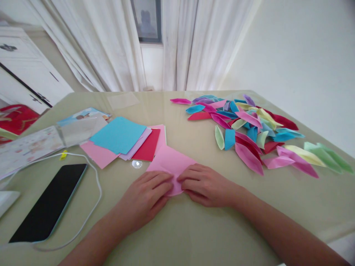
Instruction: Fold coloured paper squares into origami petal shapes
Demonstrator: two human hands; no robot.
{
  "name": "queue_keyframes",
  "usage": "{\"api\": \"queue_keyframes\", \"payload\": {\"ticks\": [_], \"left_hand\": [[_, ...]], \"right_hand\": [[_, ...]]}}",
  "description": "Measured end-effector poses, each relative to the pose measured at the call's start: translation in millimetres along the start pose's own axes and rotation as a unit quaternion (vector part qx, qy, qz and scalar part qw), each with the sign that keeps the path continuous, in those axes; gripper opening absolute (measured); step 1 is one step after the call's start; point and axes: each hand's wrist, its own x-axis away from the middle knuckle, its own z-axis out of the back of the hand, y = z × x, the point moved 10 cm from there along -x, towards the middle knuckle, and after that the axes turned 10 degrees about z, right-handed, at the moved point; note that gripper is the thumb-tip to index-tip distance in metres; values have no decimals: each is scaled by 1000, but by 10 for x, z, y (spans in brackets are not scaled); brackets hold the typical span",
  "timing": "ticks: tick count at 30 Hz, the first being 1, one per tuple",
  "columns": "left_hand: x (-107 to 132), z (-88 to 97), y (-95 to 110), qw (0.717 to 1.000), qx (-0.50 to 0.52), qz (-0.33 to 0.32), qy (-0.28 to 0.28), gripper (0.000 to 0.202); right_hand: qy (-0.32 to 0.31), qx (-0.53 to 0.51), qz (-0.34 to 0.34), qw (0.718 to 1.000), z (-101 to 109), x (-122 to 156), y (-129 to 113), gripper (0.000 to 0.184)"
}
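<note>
A pink sheet of paper [172,159] lies on the table in front of me, its near edge curled up in a fold. My left hand [151,192] grips the left side of that fold, fingers bent and pressed together. From the right, my right hand [205,184] holds the same fold, its fingertips close to the left ones. The fingers and the fold partly hide the paper's near corner. Just beyond it sits a stack of coloured paper squares, with a blue sheet [120,135] on top and a red sheet [146,146] showing below.
Many folded paper pieces [251,118] are heaped at the right. A black-screened phone [50,203] and a white cable [97,181] lie at the left, near a printed booklet [30,147]. A small round clear object [137,164] rests by the stack. Curtains [111,44] hang behind the table.
</note>
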Motion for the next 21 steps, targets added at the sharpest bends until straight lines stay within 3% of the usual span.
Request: {"api": "queue_keyframes", "payload": {"ticks": [2, 5, 11, 17, 21], "left_hand": [[-12, 16, -88, 999, -19, 27, 1, 32], [-17, 62, -114, 999, -36, 21, 21, 24], [-18, 33, 0, 1000, -10, -6, 29, 17], [-58, 139, -132, 995, 19, 51, 79, 25], [-61, 116, -136, 994, -12, 66, 81, 23]], "right_hand": [[4, -13, -36, 999, 46, 43, 96, 15], [8, -36, -78, 996, 120, 106, 219, 14], [-24, -83, -70, 994, 72, 75, 181, 12], [-20, -65, -148, 987, 61, 108, 332, 25], [-15, -62, -158, 985, 38, 102, 342, 18]]}}
